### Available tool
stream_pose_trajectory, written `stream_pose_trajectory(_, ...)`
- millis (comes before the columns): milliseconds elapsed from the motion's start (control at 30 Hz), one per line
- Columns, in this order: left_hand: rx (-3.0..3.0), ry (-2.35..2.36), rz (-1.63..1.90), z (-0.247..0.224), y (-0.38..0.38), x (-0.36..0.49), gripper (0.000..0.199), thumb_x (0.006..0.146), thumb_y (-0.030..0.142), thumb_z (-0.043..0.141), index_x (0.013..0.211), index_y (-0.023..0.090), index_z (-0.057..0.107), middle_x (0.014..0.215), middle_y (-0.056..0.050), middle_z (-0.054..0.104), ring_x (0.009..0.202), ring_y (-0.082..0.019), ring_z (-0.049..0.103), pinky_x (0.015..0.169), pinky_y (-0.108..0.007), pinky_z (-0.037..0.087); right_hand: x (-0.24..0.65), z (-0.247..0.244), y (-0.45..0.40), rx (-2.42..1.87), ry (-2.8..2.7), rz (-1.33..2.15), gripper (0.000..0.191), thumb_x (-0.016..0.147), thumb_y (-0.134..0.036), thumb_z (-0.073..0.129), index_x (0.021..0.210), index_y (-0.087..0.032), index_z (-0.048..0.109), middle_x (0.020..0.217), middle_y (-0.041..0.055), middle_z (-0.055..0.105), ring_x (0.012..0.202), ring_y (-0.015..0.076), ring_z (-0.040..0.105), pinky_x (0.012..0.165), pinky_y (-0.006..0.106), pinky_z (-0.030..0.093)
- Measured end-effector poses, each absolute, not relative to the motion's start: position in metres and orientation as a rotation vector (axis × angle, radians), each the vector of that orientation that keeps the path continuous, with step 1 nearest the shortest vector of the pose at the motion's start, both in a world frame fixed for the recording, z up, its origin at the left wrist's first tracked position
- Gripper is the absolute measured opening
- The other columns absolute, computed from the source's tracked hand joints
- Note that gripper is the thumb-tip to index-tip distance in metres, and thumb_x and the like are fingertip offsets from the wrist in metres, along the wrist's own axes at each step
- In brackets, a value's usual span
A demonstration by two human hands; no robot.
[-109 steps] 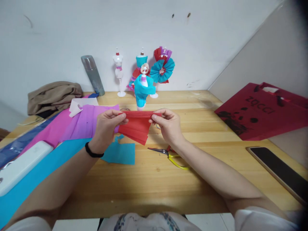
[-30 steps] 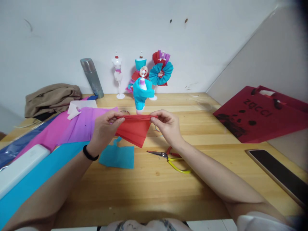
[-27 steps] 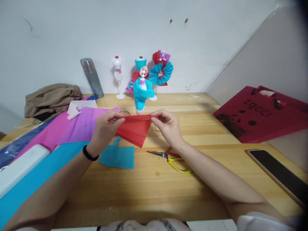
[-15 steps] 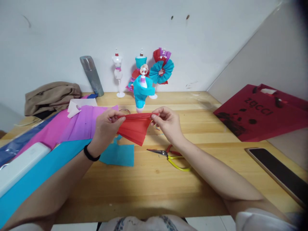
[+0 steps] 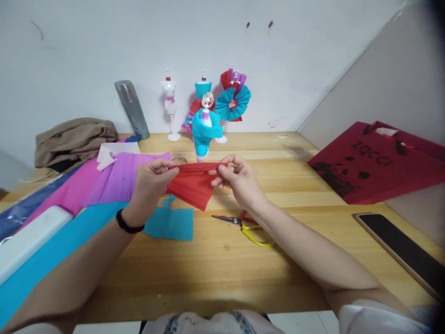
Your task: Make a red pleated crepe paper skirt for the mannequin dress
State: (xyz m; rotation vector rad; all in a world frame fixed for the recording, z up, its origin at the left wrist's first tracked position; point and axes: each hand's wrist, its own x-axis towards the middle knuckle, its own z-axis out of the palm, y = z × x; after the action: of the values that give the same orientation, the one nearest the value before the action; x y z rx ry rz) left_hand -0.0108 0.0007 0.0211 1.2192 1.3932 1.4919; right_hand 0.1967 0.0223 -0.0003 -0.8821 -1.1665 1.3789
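A piece of red crepe paper point(image 5: 193, 185), folded along its top edge, hangs between my two hands above the table. My left hand point(image 5: 153, 183) pinches its top left corner between thumb and fingers. My right hand point(image 5: 239, 178) pinches the top right corner, with some fingers behind the sheet. Below it lies a small blue paper piece point(image 5: 174, 225) on the wood. Scissors point(image 5: 239, 222) with red and yellow handles rest under my right forearm. Just beyond the red paper stands a small mannequin point(image 5: 205, 132) wrapped in blue paper.
More dress-form mannequins point(image 5: 170, 106) stand by the wall, near a grey bottle point(image 5: 132, 109). Purple paper point(image 5: 114, 178), blue paper point(image 5: 79, 241) and a white box-like object point(image 5: 34, 241) lie left. A red bag point(image 5: 378, 162) and a phone point(image 5: 399, 250) are right.
My right fingers have shifted and curled behind the red paper's edge. My left hand has moved slightly left with its corner. Both still hold the paper.
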Motion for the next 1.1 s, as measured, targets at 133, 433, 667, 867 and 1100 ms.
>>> stream_pose_trajectory(133, 1.166, 1.341, 1.495, 0.025, -0.003, -0.009, 0.016, 0.059, 0.027, 0.079, 0.068, 0.017, 0.070, 0.045, 0.005, 0.056, 0.040, -0.009, 0.049, 0.039, -0.020, 0.038, 0.194, -0.002, 0.022, -0.807, -1.133, 1.343, 0.041, 0.064, -0.044, 0.084, 0.076, -0.021, 0.053, 0.055, -0.0075, 0.063, 0.056, 0.0134, 0.071, 0.050, 0.021, 0.049)
stream_pose_trajectory(433, 1.196, 1.215, 1.535, 0.031, -0.004, -0.007, 0.015, 0.061, 0.021, 0.079, 0.070, 0.016, 0.069, 0.059, 0.000, 0.069, 0.052, -0.010, 0.061, 0.052, -0.021, 0.050, 0.195, -0.002, 0.020, -0.726, -1.099, 1.184, 0.017, 0.068, -0.024, 0.079, 0.071, -0.020, 0.063, 0.060, -0.0027, 0.068, 0.059, 0.0130, 0.068, 0.057, 0.024, 0.049)
stream_pose_trajectory(667, 1.167, 1.097, 1.595, 0.021, -0.002, -0.010, 0.012, 0.063, 0.020, 0.081, 0.071, 0.017, 0.072, 0.070, -0.001, 0.073, 0.064, -0.012, 0.066, 0.060, -0.022, 0.053, 0.197, -0.002, 0.020, -0.796, -1.120, 1.050, 0.012, 0.065, -0.022, 0.076, 0.064, -0.021, 0.065, 0.069, -0.0013, 0.066, 0.058, 0.0115, 0.060, 0.060, 0.029, 0.050)
stream_pose_trajectory(867, 1.185, 1.126, 1.635, 0.020, -0.004, -0.006, 0.008, 0.063, 0.019, 0.080, 0.067, 0.018, 0.073, 0.066, 0.000, 0.072, 0.062, -0.011, 0.065, 0.060, -0.023, 0.052, 0.197, -0.001, 0.020, -0.841, -1.072, 1.027, 0.012, 0.059, -0.023, 0.077, 0.059, -0.021, 0.065, 0.070, -0.0008, 0.063, 0.059, 0.0109, 0.056, 0.060, 0.030, 0.051)
stream_pose_trajectory(1100, 1.112, 1.161, 1.594, 0.022, -0.008, -0.002, 0.011, 0.059, 0.020, 0.081, 0.065, 0.017, 0.072, 0.063, -0.001, 0.073, 0.060, -0.014, 0.069, 0.059, -0.024, 0.055, 0.197, 0.000, 0.020, -0.856, -1.094, 1.041, 0.013, 0.063, -0.025, 0.074, 0.065, -0.022, 0.062, 0.062, -0.0022, 0.064, 0.055, 0.0125, 0.059, 0.061, 0.032, 0.053)
